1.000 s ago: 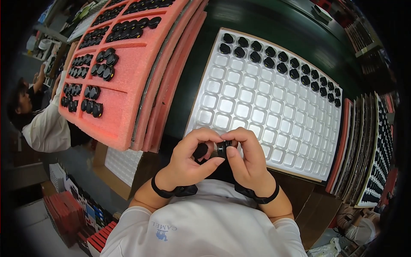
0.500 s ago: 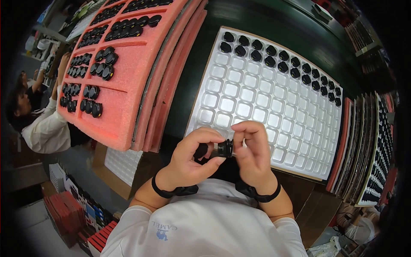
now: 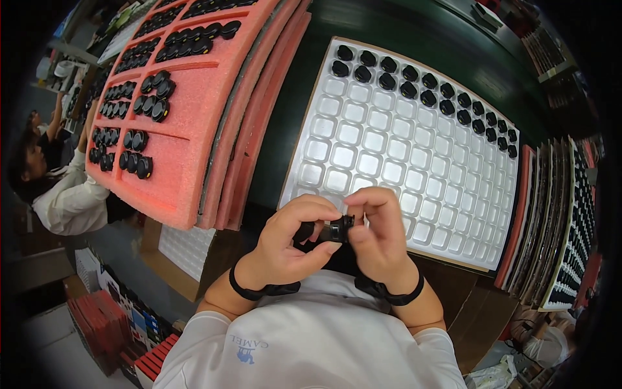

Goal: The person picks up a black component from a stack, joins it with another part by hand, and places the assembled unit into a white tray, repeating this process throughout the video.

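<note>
Between the thumb and forefinger of my left hand [image 3: 285, 236] is a small black cylindrical part [image 3: 335, 230], lens-like in shape, its side shiny. Another dark shape shows inside the curl of that hand; I cannot tell what it is. My right hand [image 3: 382, 233] has thumb and forefinger closed at the part's right end. Both hands are held in front of my chest, over the near edge of a white tray [image 3: 414, 155] of square pockets. Black round parts [image 3: 408, 81] fill its two far rows.
At the left, a pink foam tray [image 3: 172, 129] on a stack of similar ones bears groups of black round parts [image 3: 152, 107]. Upright trays [image 3: 551, 220] stand at the right. A cardboard box [image 3: 172, 259] sits lower left. A person in white [image 3: 71, 194] is at the far left.
The black part has turned slightly in my fingers. My right thumb and fingertips have shifted a little on its right end. The left hand keeps its grip.
</note>
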`<state>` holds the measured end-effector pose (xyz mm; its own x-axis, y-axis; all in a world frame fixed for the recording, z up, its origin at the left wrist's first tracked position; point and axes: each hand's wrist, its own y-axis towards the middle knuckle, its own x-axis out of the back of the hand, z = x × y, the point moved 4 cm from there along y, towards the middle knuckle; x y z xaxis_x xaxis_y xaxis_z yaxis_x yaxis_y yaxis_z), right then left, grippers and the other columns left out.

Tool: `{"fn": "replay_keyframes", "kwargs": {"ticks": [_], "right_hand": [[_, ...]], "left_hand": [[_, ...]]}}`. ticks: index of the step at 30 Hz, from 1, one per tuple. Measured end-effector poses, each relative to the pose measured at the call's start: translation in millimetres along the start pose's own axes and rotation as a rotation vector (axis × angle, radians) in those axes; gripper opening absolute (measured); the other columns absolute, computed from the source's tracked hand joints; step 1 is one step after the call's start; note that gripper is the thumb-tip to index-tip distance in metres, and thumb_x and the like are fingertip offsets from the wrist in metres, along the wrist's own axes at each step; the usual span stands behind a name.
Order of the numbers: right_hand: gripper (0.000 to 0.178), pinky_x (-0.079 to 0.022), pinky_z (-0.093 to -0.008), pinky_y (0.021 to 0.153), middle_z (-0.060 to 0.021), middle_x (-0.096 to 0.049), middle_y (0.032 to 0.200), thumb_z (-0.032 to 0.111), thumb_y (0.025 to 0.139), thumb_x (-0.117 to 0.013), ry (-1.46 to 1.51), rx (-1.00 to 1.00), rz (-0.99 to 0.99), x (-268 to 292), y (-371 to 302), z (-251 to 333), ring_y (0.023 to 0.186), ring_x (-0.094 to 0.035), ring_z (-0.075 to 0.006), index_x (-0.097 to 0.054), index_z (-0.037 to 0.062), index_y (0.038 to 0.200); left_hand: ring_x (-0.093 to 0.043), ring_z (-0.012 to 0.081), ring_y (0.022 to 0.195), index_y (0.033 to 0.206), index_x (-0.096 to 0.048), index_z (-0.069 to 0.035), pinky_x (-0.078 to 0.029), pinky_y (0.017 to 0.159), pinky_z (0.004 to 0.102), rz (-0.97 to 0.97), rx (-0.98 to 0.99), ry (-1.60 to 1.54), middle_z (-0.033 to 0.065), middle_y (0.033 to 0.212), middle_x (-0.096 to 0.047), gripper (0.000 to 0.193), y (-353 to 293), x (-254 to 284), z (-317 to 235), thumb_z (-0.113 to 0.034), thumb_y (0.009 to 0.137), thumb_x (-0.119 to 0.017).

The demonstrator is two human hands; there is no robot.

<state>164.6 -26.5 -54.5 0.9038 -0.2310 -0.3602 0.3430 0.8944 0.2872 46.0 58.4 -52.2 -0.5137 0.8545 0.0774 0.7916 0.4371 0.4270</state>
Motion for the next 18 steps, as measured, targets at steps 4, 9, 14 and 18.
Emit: {"fn": "replay_keyframes", "kwargs": {"ticks": [4, 9, 14, 18], "right_hand": [[0.024, -0.036, -0.0224, 0.067, -0.003, -0.047, 0.083, 0.019, 0.096, -0.041, -0.118, -0.177, -0.038, -3, -2, -1, 0.075, -0.042, -0.0095, -0.043, 0.0003, 0.111], [0.027, -0.036, -0.0219, 0.065, -0.002, -0.047, 0.082, 0.02, 0.094, -0.047, -0.216, -0.041, 0.053, 4, -1, -5, 0.072, -0.041, -0.0086, -0.043, 0.0007, 0.113], [0.031, -0.036, -0.0216, 0.063, -0.0008, -0.048, 0.082, 0.011, 0.088, -0.058, -0.012, -0.073, 0.049, 9, -1, -3, 0.07, -0.041, -0.0074, -0.045, 0.0024, 0.115], [0.034, -0.036, -0.0221, 0.065, -0.0026, -0.049, 0.083, 0.018, 0.087, -0.062, -0.238, -0.063, 0.078, 11, -2, 1, 0.073, -0.044, -0.011, -0.048, 0.0011, 0.112]], "left_hand": [[-0.045, 0.0093, 0.066, 0.112, -0.051, -0.001, -0.039, 0.057, 0.0218, 0.001, 0.022, -0.025, 0.0112, 0.103, -0.055, 0.04, -3, 0, 1, 0.004, 0.075, -0.064], [-0.044, 0.0088, 0.064, 0.112, -0.051, -0.001, -0.037, 0.058, 0.0211, 0.026, 0.033, -0.081, 0.0109, 0.103, -0.055, 0.038, -1, 1, 1, 0.003, 0.076, -0.064], [-0.044, 0.0081, 0.065, 0.113, -0.05, 0.0, -0.037, 0.058, 0.0208, -0.007, 0.018, -0.108, 0.0109, 0.103, -0.055, 0.038, -3, 0, 6, 0.002, 0.077, -0.064], [-0.043, 0.0076, 0.065, 0.113, -0.049, 0.001, -0.036, 0.057, 0.0204, -0.024, -0.012, -0.098, 0.011, 0.103, -0.055, 0.038, -3, 2, 7, 0.001, 0.079, -0.065]]}}
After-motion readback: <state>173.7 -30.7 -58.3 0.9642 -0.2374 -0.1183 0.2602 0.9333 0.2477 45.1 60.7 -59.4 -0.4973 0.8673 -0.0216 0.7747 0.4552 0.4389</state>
